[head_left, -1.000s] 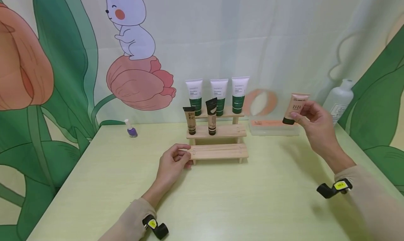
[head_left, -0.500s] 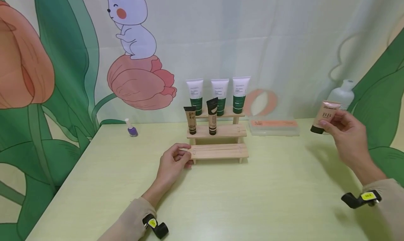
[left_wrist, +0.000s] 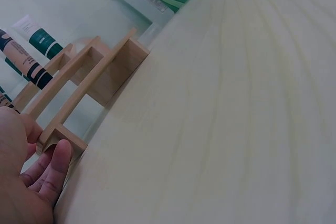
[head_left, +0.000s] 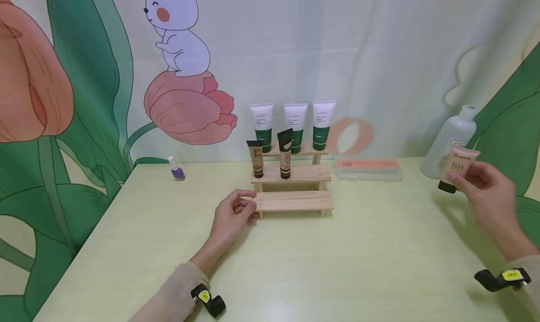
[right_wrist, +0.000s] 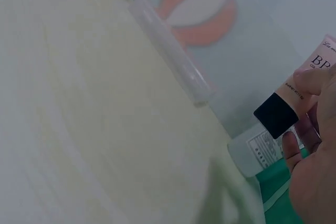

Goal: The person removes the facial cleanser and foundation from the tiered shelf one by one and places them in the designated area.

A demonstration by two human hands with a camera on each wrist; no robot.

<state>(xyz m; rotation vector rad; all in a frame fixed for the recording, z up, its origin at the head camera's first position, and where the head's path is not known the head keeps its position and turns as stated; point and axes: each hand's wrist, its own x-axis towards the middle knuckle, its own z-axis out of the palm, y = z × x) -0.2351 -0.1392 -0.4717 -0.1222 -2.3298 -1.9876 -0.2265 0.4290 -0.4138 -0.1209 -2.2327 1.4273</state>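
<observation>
At the table's right side my right hand [head_left: 491,193] pinches a pink BB cream tube [head_left: 459,167], black cap downward, above the table. In the right wrist view the thumb lies across the front of this BB cream tube [right_wrist: 302,90]. My left hand [head_left: 232,214] grips the left end of the bottom step of a three-step wooden display stand [head_left: 295,201]. Three white-and-green tubes [head_left: 324,125] stand on the top step. On the middle step are a gold tube [head_left: 256,159] and a slim black-topped beige tube [head_left: 285,155], both at the left and centre.
A white bottle [head_left: 449,141] stands at the back right, partly behind the BB cream tube. A flat clear case [head_left: 368,168] with an orange label lies right of the stand. At the back left is a purple nail polish bottle [head_left: 177,169]. A printed curtain [head_left: 379,55] hangs behind.
My right hand has carried the BB cream tube rightward and lower, from near the clear case to in front of the white bottle. The left hand stays on the stand.
</observation>
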